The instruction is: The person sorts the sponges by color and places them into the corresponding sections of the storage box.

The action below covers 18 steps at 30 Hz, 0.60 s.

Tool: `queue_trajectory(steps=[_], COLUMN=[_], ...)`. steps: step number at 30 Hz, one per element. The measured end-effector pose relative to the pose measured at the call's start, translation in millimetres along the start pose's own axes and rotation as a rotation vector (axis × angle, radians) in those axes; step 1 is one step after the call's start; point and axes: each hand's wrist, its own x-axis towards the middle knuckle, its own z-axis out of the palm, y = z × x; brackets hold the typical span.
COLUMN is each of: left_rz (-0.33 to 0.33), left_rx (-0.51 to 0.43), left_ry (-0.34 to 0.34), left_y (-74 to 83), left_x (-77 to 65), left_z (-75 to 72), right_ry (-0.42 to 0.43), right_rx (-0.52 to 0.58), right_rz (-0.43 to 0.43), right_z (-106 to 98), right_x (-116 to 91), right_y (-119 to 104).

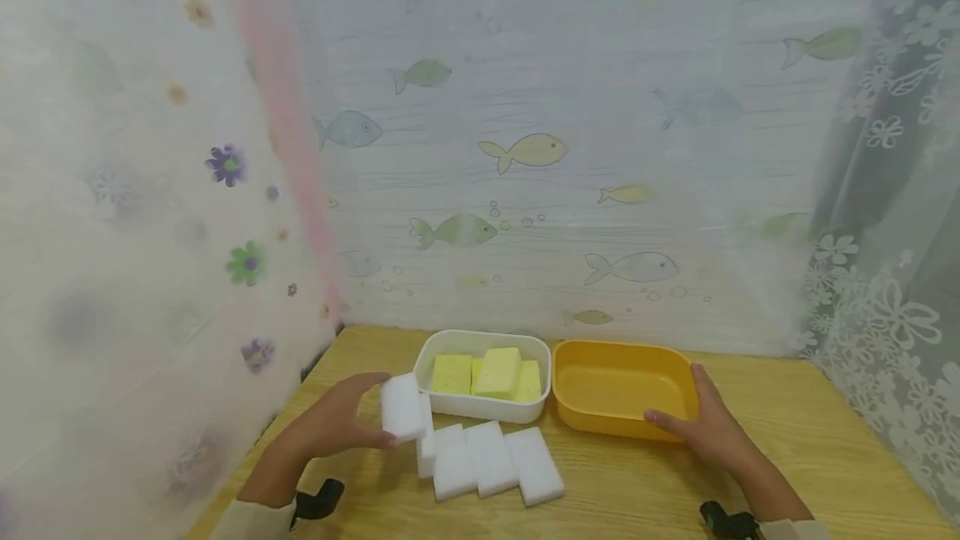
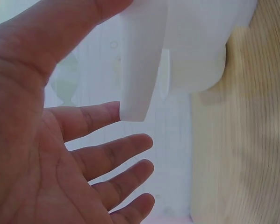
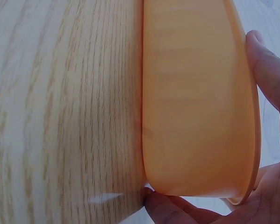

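My left hand (image 1: 337, 419) pinches a white sponge (image 1: 402, 407) between thumb and index finger; the other fingers are spread in the left wrist view. The held sponge (image 2: 142, 65) is at the left end of a row of white sponges (image 1: 491, 458), which overlap one another on the table. Just behind the row stands a white container (image 1: 487, 412) with several yellow sponges (image 1: 498, 372) inside. On the right, my right hand (image 1: 708, 423) grips the right end of an orange container (image 1: 626, 423), thumb at its front rim and fingers around the end. No contents show in the orange container.
The wooden table (image 1: 637, 490) is bounded at the back by a curtain printed with fish (image 1: 525, 150). A flower-patterned sheet (image 1: 150, 273) hangs along the left side, and a lacy one (image 1: 900, 315) along the right. The two containers stand side by side.
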Motion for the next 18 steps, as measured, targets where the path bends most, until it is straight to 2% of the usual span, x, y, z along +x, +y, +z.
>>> queue_trajectory(steps=[9,14,18], left_rz=[-0.047,-0.007,0.028], left_rx=[0.064,0.076,0.086], left_ry=[0.036,0.043,0.021], left_y=[3.7,7.6,11.6], left_x=[-10.0,-8.2,-0.9], left_z=[-12.4,-18.3,-14.6], right_ry=[0.009,0.016,0.008], right_rx=[0.002,0.004,-0.001], right_rz=[-0.024,-0.029,-0.016], right_z=[-1.0,-0.7,0.4], right_x=[0.7,1.4,0.8], right_y=[-0.7,0.7,-0.1])
